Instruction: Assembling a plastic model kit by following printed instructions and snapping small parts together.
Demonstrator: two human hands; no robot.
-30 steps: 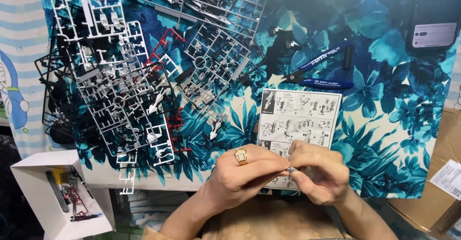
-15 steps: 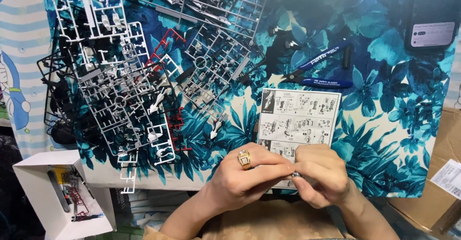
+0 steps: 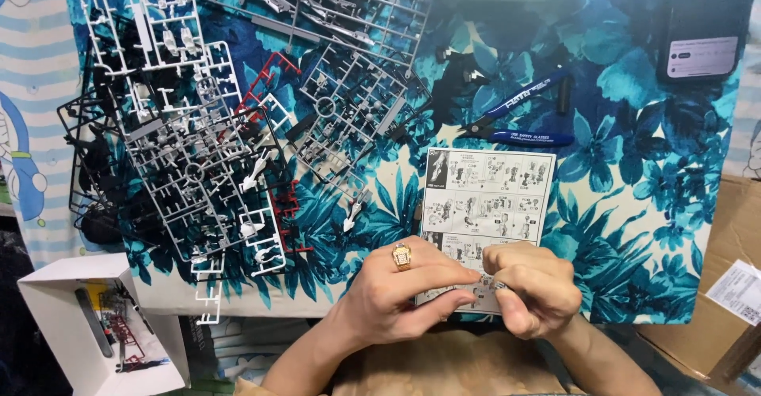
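My left hand [image 3: 404,289], with a gold ring on one finger, and my right hand [image 3: 533,286] meet at the near edge of the table. Both pinch a tiny grey plastic model part [image 3: 485,286] between their fingertips; most of it is hidden by the fingers. The hands lie over the lower edge of a black-and-white instruction sheet [image 3: 485,198]. Left of the sheet lies a pile of plastic part frames [image 3: 190,142] in white, grey, black and red.
Blue-handled nippers [image 3: 519,118] lie beyond the sheet on the blue floral cloth [image 3: 634,206]. A dark phone [image 3: 701,31] sits at the far right. An open white box [image 3: 95,325] with small parts stands at lower left. A cardboard box [image 3: 733,285] is at right.
Both hands stayed joined over the sheet's lower edge. My right hand has curled more tightly around the small part, fingers turning slightly.
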